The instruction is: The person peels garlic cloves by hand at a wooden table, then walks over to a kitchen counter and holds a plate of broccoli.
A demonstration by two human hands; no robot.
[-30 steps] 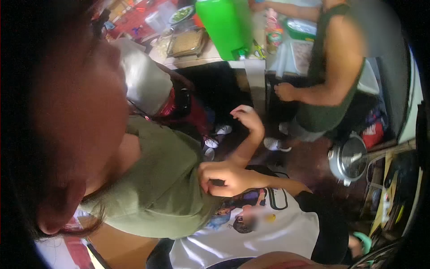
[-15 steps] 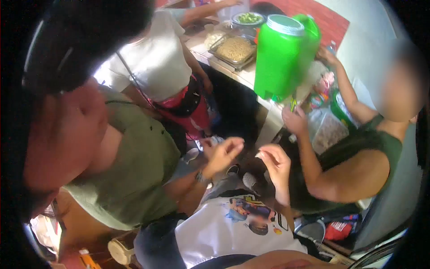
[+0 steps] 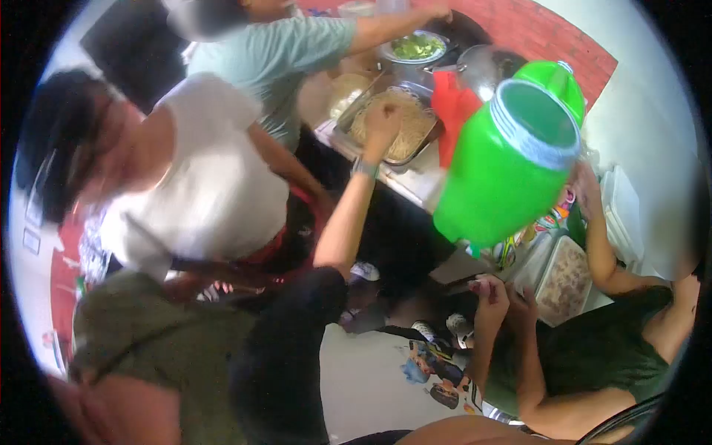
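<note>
My left hand, with a dark band on its wrist, reaches over a metal tray of noodles. Its fingers are bunched together at the noodles; whatever lies between them is hidden. Lower down, in front of my printed white shirt, my right hand is held up with curled fingers. Something small and pale may be at its fingertips, too small to name. Right beside it is the hand of a co-worker in dark green.
A large green jug stands at the counter's near side, with a red item behind it. Farther back are a plate of chopped greens and a wok lid. A container of meat-like pieces sits at right. Several people crowd around.
My left hand has moved from near my right hand out to the noodle tray. My right hand now sits closer to the co-worker's hand. The view has shifted, and the jug looks nearer.
</note>
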